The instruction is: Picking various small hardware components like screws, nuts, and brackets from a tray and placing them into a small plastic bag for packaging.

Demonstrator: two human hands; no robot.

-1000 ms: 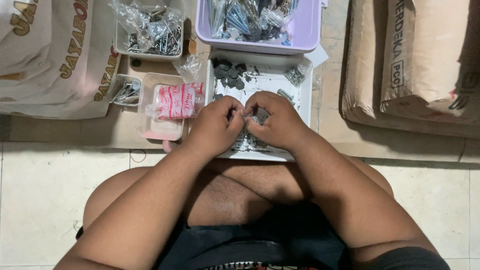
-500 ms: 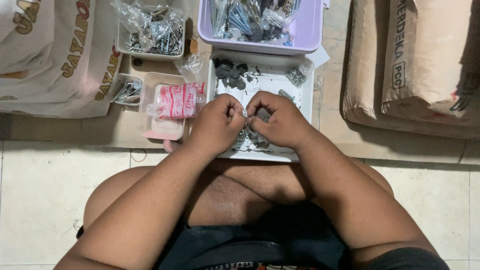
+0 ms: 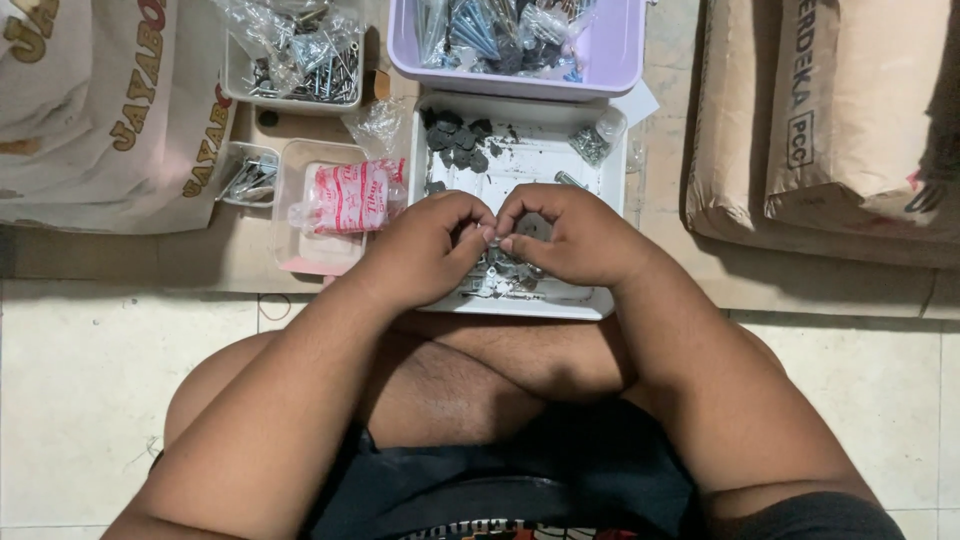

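Pale floor tiles and a sheet of cardboard formed the working surface. A small metal part was pinched between the fingertips of the left hand and the right hand, both curled tight over a white tray. Dark washers and loose metal fasteners were scattered in that tray. Beyond it, a lilac tub of bagged screws was set, with a red-printed packet just left.
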